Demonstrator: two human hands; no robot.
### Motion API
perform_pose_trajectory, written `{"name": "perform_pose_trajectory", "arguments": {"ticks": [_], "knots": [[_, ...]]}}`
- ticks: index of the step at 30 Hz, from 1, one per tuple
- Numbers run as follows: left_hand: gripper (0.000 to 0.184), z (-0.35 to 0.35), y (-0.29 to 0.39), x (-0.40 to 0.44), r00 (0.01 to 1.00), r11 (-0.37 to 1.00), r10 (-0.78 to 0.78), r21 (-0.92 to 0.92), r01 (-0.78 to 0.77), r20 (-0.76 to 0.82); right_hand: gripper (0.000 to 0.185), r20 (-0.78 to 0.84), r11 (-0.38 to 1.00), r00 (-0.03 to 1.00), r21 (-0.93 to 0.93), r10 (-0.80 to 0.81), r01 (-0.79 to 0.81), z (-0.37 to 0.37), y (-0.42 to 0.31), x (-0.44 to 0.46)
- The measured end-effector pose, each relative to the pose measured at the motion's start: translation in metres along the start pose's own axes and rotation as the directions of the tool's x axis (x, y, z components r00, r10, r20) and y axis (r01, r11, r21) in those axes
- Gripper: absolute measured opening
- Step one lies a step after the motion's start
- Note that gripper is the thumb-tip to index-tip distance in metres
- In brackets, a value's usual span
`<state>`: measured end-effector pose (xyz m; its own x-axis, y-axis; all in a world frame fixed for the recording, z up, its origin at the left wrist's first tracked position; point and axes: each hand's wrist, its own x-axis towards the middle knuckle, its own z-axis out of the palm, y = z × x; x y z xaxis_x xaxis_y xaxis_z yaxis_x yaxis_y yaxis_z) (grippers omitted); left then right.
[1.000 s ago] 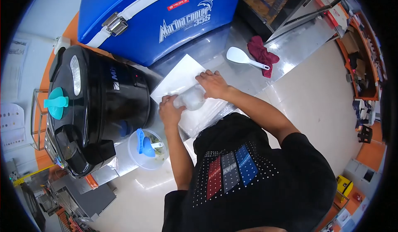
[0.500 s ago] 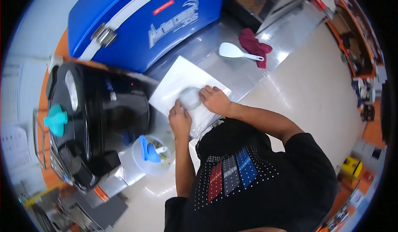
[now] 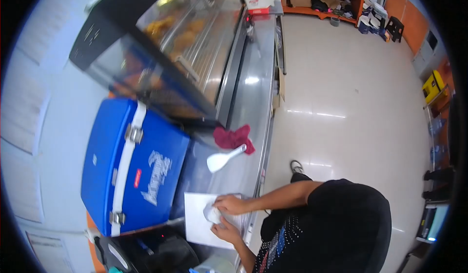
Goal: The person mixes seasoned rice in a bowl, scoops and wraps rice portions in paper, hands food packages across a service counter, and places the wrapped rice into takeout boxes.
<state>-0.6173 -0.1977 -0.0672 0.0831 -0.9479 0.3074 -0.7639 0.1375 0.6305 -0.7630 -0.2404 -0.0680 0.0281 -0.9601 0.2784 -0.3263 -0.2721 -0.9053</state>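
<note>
A small, pale, translucent round thing (image 3: 211, 214) is over a stack of white sheets (image 3: 196, 229) on the steel counter; its kind is not clear. My right hand (image 3: 231, 204) grips its upper side with bent fingers. From below, my left hand (image 3: 227, 231) closes on its lower edge with thumb and fingers. Farther up the counter, a white rice paddle (image 3: 220, 161) rests with its handle end against a crumpled maroon cloth (image 3: 233, 138).
A blue cooler box (image 3: 161, 175) with white straps stands behind the sheets. Beside it is a black rice cooker (image 3: 161, 254), partly cut off. A clear tub (image 3: 217, 263) shows at the bottom. Beyond the cloth stands a glass food display case (image 3: 195, 53). Tiled floor (image 3: 336, 102) lies to the right.
My view has swung right, bringing the display case and more floor in. My hands, earlier at either side of the flat-looking round thing, are now closer together, and it looks more gathered.
</note>
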Motion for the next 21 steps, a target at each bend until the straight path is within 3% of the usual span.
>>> {"name": "perform_pose_trajectory", "arguments": {"ticks": [1,2,4,8,10,11,12,14,15,16,18,19,21], "knots": [[0.047,0.017,0.013,-0.007,1.0,0.999,0.005,0.038,-0.004,-0.03,0.027,-0.052,0.985,0.997,0.162,0.06,-0.051,-0.017,-0.009,0.001],[0.047,0.029,0.04,-0.015,0.999,0.999,0.045,0.014,-0.044,-0.006,0.027,-0.067,0.988,0.997,0.152,0.035,-0.024,-0.036,-0.012,0.007],[0.041,0.063,0.109,-0.032,0.997,0.982,-0.04,-0.188,0.026,-0.073,0.028,0.021,0.993,0.994,0.059,-0.107,0.106,-0.085,-0.016,0.011],[0.035,0.126,0.219,-0.028,0.973,0.923,-0.026,-0.378,-0.064,-0.227,0.028,0.07,0.956,0.966,-0.14,-0.25,0.257,-0.213,-0.024,0.007],[0.03,0.152,0.259,-0.015,0.932,0.916,0.168,-0.299,-0.268,-0.32,0.028,-0.129,0.99,0.984,0.051,-0.121,0.128,-0.27,-0.013,0.005],[0.028,0.148,0.293,-0.009,0.937,0.952,0.227,-0.141,-0.27,-0.265,0.028,-0.142,0.991,0.99,0.125,-0.019,0.037,-0.3,-0.011,0.007],[0.028,0.162,0.309,0.0,0.936,0.952,0.224,-0.145,-0.27,-0.27,0.028,-0.14,0.992,0.99,0.12,-0.024,0.041,-0.328,-0.007,0.008],[0.028,0.187,0.338,0.016,0.924,0.951,0.269,-0.076,-0.299,-0.271,0.034,-0.144,0.912,0.961,0.375,0.237,-0.168,-0.377,0.006,0.011],[0.032,0.201,0.359,0.022,0.926,0.949,0.271,-0.086,-0.302,-0.264,0.036,-0.233,0.952,0.958,0.291,0.165,-0.093,-0.4,0.016,0.015],[0.032,0.217,0.373,0.03,0.924,0.957,0.248,-0.074,-0.281,-0.292,0.036,-0.199,0.953,0.969,0.29,0.147,-0.085,-0.423,0.028,0.018],[0.037,0.253,0.396,0.049,0.906,0.913,0.39,-0.057,-0.403,-0.162,0.037,-0.127,0.856,0.933,0.453,0.337,-0.247,-0.469,0.053,0.028],[0.043,0.274,0.407,0.057,0.878,0.888,0.452,-0.012,-0.46,-0.158,0.037,-0.091,0.864,0.946,0.443,0.311,-0.241,-0.489,0.065,0.033],[0.045,0.311,0.457,0.078,0.854,0.86,0.501,-0.025,-0.509,-0.141,0.041,-0.227,0.82,0.887,0.521,0.402,-0.238,-0.534,0.091,0.044]]}}
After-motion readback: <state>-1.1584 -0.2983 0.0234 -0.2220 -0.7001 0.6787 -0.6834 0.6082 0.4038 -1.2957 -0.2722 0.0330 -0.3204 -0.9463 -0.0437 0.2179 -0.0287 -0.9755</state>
